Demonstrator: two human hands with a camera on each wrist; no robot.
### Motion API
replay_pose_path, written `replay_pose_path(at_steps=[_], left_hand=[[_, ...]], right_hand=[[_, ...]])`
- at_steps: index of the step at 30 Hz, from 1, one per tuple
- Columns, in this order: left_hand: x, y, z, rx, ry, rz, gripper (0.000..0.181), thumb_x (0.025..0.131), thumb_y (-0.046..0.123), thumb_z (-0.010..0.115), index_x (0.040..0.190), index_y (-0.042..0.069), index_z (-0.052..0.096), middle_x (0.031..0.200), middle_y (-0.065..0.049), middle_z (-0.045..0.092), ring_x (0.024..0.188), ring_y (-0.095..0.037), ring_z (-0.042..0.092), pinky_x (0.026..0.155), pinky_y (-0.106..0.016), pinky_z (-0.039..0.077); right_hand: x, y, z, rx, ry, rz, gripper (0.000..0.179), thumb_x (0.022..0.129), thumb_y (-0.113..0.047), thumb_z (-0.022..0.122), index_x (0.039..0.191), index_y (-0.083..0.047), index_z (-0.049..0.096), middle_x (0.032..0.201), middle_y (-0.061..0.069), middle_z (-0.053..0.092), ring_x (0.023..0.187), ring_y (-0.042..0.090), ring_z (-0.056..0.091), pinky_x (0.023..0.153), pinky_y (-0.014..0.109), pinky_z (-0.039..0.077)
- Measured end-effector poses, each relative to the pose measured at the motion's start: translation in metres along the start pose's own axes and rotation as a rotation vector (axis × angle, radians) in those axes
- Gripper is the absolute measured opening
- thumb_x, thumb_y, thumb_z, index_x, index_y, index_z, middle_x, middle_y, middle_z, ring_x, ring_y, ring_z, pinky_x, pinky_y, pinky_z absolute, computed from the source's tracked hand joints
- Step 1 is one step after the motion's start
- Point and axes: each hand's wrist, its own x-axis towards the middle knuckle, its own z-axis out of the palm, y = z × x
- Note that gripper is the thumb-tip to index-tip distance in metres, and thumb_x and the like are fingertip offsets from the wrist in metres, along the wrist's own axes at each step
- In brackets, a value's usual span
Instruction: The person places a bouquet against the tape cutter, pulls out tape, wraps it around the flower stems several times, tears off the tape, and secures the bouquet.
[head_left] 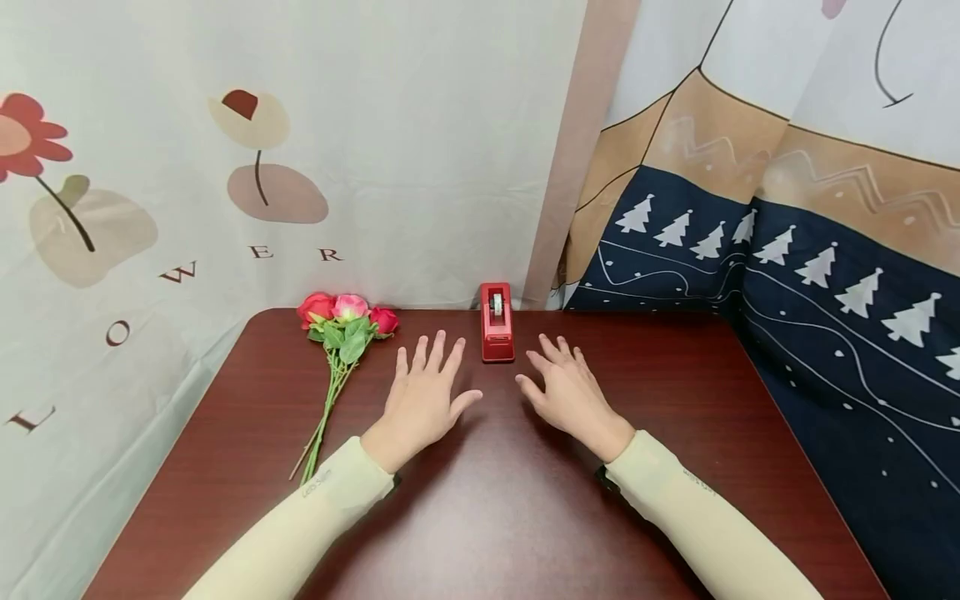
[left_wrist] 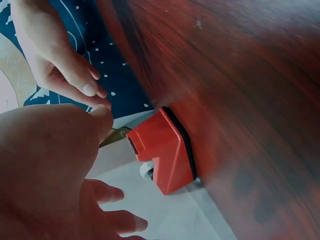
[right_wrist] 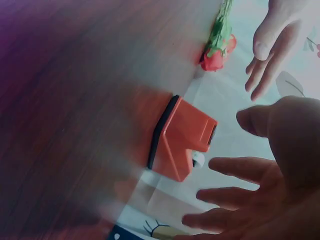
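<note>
The left hand (head_left: 420, 404) and the right hand (head_left: 576, 396) are held over the bench (head_left: 487, 517) with fingers spread, a gap being left between the two thumbs. Just beyond that gap, the red tape dispenser (head_left: 497, 342) is set by the far edge, apart from both hands, with room left on either side. To the left, the flowers (head_left: 351, 343) are laid with heads by the far edge and stems pointed nearward, while open bench top is seen between the sleeves (head_left: 330, 492).
</note>
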Motion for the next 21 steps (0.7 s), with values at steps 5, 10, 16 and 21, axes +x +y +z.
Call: replay_pose_path(at_steps=[5, 10, 16, 21], left_hand=[[-0.009, -0.016, -0.009, 0.027, 0.095, 0.041, 0.049, 0.109, 0.046, 0.066, 0.138, 0.008, 0.074, 0.143, -0.019, 0.075, 0.136, -0.043, 0.07, 0.119, -0.064, 0.048], [-0.016, -0.047, -0.02, 0.044, 0.24, 0.071, 0.022, 0.104, 0.028, 0.074, 0.093, 0.01, 0.081, 0.085, -0.011, 0.082, 0.078, -0.039, 0.079, 0.072, -0.055, 0.06], [-0.021, -0.102, -0.042, 0.031, 0.128, -0.013, 0.015, 0.103, 0.013, 0.067, 0.099, 0.009, 0.081, 0.092, -0.014, 0.081, 0.085, -0.042, 0.079, 0.068, -0.062, 0.061], [-0.023, -0.154, -0.046, 0.056, -0.021, 0.144, 0.036, 0.088, -0.01, 0.066, 0.115, 0.01, 0.078, 0.117, -0.012, 0.077, 0.106, -0.039, 0.075, 0.079, -0.056, 0.062]], right_hand=[[-0.001, -0.004, 0.001, 0.028, 0.095, -0.062, 0.037, 0.108, -0.032, 0.068, 0.131, -0.006, 0.081, 0.128, 0.014, 0.082, 0.119, 0.034, 0.079, 0.108, 0.058, 0.06], [-0.004, -0.003, 0.0, 0.038, 0.106, -0.057, 0.029, 0.107, -0.03, 0.07, 0.122, -0.009, 0.084, 0.117, 0.009, 0.085, 0.104, 0.028, 0.082, 0.09, 0.051, 0.066], [-0.005, 0.0, -0.002, 0.044, 0.077, -0.054, 0.029, 0.107, -0.03, 0.07, 0.122, -0.01, 0.084, 0.118, 0.009, 0.084, 0.107, 0.028, 0.082, 0.094, 0.051, 0.066], [-0.006, 0.003, -0.003, 0.051, 0.018, -0.031, 0.031, 0.107, -0.03, 0.07, 0.125, -0.009, 0.083, 0.12, 0.01, 0.084, 0.108, 0.028, 0.081, 0.095, 0.052, 0.066]])
